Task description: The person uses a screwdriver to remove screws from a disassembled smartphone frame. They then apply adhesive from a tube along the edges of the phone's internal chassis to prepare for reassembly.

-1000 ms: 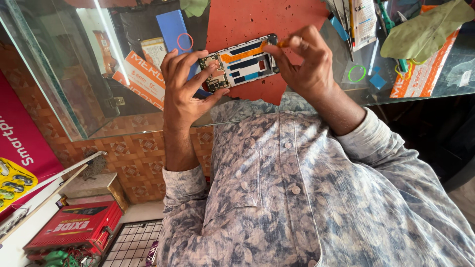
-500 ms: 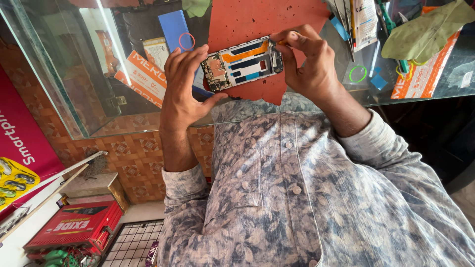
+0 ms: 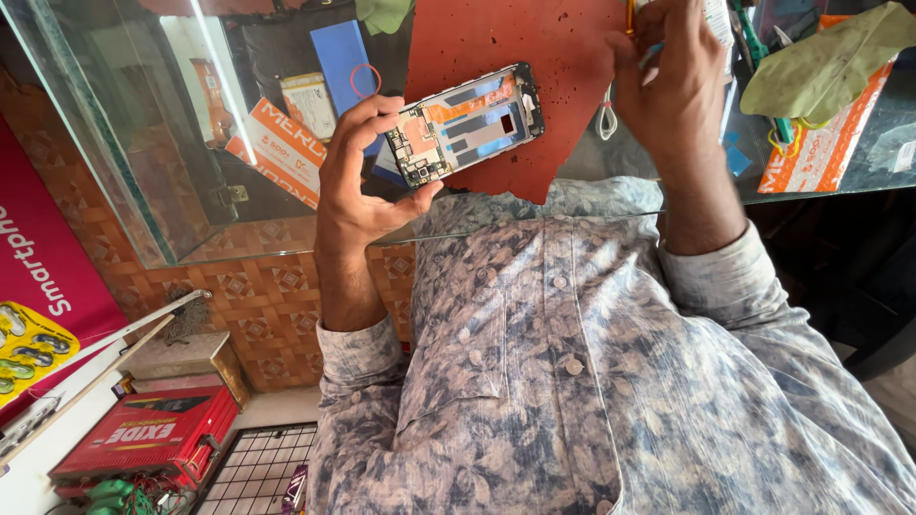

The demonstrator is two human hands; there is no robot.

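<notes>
Red mat (image 3: 506,48) on the glass counter (image 3: 143,200), with an opened phone (image 3: 472,122) held just above its lower edge. Back cover off, board and orange flex bare.

Gripped at one short end only by the left hand (image 3: 367,172): thumb under the near corner, fingers curled round the far side, far end jutting free toward the mat. Hand closed partway, clamped on the frame rather than wrapped round it.

Right hand (image 3: 673,86) apart from the phone, up over the mat's right edge, fingers bunched, perhaps round a slim orange tool (image 3: 630,10); hard to tell, so no help in steadying.

Likely trouble:
- Slipping from that end grip and dropping onto the glass or past the counter edge to the floor, given the free weight beyond the fingers.
- Thumb pressing on the exposed board near the corner, risking smudged or bent parts.
- Twisting of the thin frame under a one-ended squeeze.
- Loosened small pieces tipping out, since the phone sits tilted.

Green cloth (image 3: 821,62) and blue card (image 3: 343,57) well clear.
</notes>
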